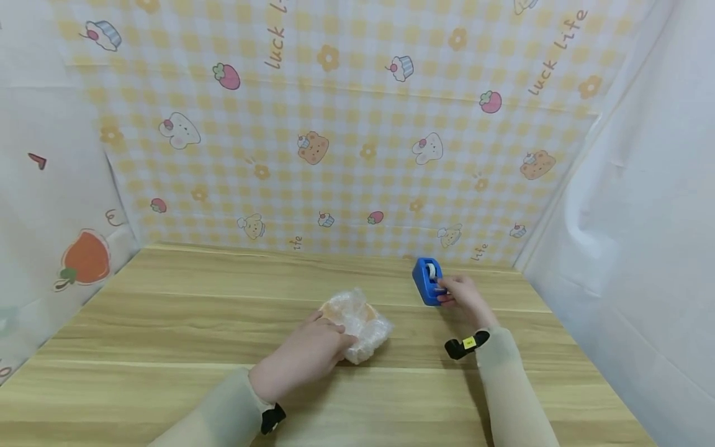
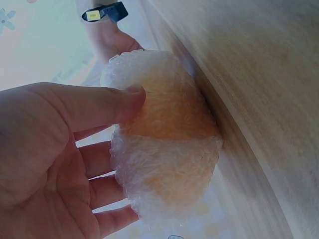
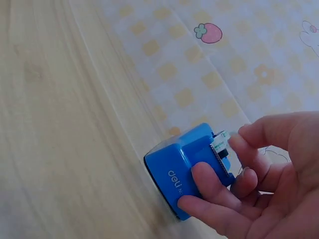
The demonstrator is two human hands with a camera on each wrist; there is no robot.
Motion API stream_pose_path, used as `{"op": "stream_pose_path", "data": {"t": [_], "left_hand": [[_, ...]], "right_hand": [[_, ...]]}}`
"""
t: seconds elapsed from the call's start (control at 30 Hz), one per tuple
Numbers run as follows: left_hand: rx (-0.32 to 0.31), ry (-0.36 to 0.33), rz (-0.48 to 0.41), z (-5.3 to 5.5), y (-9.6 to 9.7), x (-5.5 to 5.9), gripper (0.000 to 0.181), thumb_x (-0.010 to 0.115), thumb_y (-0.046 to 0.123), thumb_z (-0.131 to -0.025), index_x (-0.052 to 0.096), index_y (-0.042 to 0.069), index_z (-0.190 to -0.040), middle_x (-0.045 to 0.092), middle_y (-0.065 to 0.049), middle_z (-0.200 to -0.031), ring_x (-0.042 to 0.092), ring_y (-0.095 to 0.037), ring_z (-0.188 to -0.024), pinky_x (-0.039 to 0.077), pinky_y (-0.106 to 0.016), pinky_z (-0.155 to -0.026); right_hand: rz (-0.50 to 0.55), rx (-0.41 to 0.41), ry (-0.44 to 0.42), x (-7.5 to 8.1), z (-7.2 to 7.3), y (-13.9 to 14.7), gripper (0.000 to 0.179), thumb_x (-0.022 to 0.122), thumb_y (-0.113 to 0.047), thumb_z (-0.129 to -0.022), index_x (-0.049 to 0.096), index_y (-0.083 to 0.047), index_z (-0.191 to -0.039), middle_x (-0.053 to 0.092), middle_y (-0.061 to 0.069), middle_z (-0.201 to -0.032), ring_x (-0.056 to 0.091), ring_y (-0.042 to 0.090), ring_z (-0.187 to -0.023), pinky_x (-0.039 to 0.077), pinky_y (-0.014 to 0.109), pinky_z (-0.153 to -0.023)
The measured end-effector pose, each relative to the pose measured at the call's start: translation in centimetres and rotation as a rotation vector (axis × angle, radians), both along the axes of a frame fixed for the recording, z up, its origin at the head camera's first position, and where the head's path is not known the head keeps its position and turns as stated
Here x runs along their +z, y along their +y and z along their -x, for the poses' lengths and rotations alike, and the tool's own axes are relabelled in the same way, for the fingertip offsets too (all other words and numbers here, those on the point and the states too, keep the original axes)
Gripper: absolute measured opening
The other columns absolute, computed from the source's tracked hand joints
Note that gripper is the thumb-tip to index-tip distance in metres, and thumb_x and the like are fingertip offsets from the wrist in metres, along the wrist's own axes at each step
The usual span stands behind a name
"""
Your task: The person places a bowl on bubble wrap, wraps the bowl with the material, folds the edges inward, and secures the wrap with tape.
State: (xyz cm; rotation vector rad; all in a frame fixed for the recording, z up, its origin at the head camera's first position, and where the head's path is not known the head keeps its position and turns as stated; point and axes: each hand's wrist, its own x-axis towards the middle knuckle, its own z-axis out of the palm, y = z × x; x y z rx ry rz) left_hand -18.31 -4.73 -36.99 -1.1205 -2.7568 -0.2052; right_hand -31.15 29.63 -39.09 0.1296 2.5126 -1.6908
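A bundle in clear bubble wrap [image 1: 365, 332], with something orange showing through, lies on the table in the head view. My left hand [image 1: 310, 351] holds it from the left; in the left wrist view the thumb [image 2: 132, 102] lies over the wrapped bundle [image 2: 169, 124] and the fingers go behind it. Toward the back right stands a blue tape dispenser [image 1: 426, 282] with a white-cored roll. At its cutter end, my right hand [image 1: 460, 295] pinches the tape [image 3: 222, 142], while two other fingertips [image 3: 204, 174] rest against the dispenser's blue body [image 3: 174, 159].
The wood-grain table [image 1: 184, 323] meets a yellow checked cloth backdrop [image 1: 346, 118] just behind the dispenser. White cloth walls rise at the left [image 1: 50, 161] and right [image 1: 642, 248]. Black camera straps [image 1: 466, 344] sit on the wrists.
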Motion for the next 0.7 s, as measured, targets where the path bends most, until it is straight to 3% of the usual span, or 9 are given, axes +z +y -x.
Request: {"op": "stream_pose_path", "data": {"t": [0.17, 0.37, 0.57, 0.63, 0.7], "left_hand": [[0.001, -0.001, 0.007, 0.1, 0.0, -0.1, 0.019, 0.065, 0.019, -0.092, 0.073, 0.021, -0.109, 0.071, 0.001, -0.099, 0.063, -0.022, -0.097, 0.036, -0.055, -0.105], [-0.002, 0.015, 0.015, 0.0, 0.1, -0.1, 0.019, 0.066, 0.02, -0.091, 0.073, 0.021, -0.108, 0.072, 0.0, -0.102, 0.064, -0.023, -0.098, 0.037, -0.054, -0.104], [-0.003, 0.024, 0.014, 0.1, 0.1, -0.1, 0.019, 0.068, 0.019, -0.09, 0.073, 0.022, -0.107, 0.071, 0.001, -0.097, 0.064, -0.021, -0.094, 0.036, -0.054, -0.105], [-0.005, 0.028, 0.017, 0.1, 0.1, -0.1, 0.019, 0.068, 0.019, -0.089, 0.073, 0.022, -0.107, 0.071, 0.002, -0.095, 0.064, -0.021, -0.093, 0.036, -0.054, -0.105], [-0.005, 0.028, 0.017, 0.1, 0.1, -0.1, 0.019, 0.068, 0.019, -0.089, 0.073, 0.022, -0.107, 0.071, 0.002, -0.095, 0.064, -0.021, -0.093, 0.036, -0.054, -0.104]], "right_hand": [[0.04, 0.008, 0.012, -0.4, -0.6, 0.2, 0.038, 0.049, -0.015, -0.099, 0.051, 0.016, -0.122, 0.063, 0.017, -0.105, 0.064, 0.021, -0.093, 0.05, 0.044, -0.093], [0.126, 0.031, 0.02, -0.6, -1.6, 0.3, 0.03, 0.044, -0.011, -0.101, 0.053, 0.014, -0.114, 0.061, 0.014, -0.105, 0.064, 0.012, -0.091, 0.047, 0.042, -0.098], [0.222, 0.052, 0.039, -0.7, -2.5, 0.7, 0.022, 0.041, -0.004, -0.098, 0.055, 0.001, -0.081, 0.055, 0.022, -0.117, 0.064, 0.009, -0.096, 0.044, 0.038, -0.101], [0.24, 0.061, 0.047, -0.8, -2.8, 0.8, 0.023, 0.041, -0.004, -0.098, 0.056, 0.003, -0.083, 0.051, 0.031, -0.127, 0.063, 0.009, -0.099, 0.042, 0.037, -0.103], [0.241, 0.068, 0.053, -0.9, -3.1, 0.8, 0.025, 0.04, -0.006, -0.1, 0.059, 0.01, -0.094, 0.045, 0.034, -0.136, 0.062, 0.008, -0.103, 0.04, 0.035, -0.104]]}}
